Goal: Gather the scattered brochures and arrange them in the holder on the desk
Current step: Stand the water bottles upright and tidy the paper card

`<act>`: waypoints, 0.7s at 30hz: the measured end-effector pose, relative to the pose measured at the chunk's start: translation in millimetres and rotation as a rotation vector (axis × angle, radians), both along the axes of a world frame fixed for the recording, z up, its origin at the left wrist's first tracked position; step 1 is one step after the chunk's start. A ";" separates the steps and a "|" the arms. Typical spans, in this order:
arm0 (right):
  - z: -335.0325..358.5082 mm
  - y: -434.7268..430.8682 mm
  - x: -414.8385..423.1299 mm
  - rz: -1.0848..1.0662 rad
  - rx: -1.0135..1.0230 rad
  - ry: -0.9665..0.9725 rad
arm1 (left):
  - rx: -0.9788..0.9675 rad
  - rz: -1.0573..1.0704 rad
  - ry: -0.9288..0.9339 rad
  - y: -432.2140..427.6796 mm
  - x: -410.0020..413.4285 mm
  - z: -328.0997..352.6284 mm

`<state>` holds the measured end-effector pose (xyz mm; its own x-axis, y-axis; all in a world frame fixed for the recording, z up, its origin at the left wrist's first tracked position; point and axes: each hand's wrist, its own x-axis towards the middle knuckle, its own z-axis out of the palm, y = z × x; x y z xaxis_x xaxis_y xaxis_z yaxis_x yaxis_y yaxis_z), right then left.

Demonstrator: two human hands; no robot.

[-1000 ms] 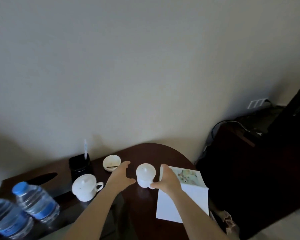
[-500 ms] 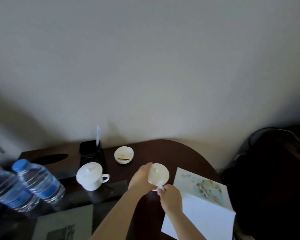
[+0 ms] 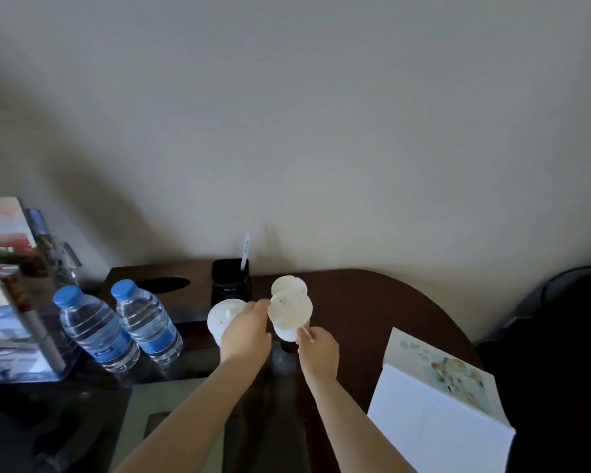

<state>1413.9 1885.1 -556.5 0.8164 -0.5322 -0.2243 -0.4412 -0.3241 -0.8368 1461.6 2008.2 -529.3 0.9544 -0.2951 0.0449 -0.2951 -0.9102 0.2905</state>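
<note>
Left hand [image 3: 246, 336] curled round the lidded cup [image 3: 290, 310], right hand [image 3: 318, 351] pinching its handle, the person should lower it level beyond the fingers.

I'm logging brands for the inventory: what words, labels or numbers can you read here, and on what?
No text is legible.
Water bottles: blue labels, print too small.
Brochure on the desk: script heading, blurred.
Brochures in the holder: blurred.
White slip in the black cup: blue mark, unreadable.
</note>
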 end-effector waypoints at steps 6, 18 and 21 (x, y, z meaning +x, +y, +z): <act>-3.5 13.2 11.8 -0.039 0.050 -0.008 | 0.420 -0.008 0.020 39.1 -2.1 -10.1; -29.1 23.2 8.8 -0.106 0.093 0.008 | 0.591 -0.263 0.093 17.1 8.2 -11.6; -28.8 29.2 5.8 -0.084 0.089 -0.007 | 0.489 -0.227 0.078 36.6 -4.7 -18.6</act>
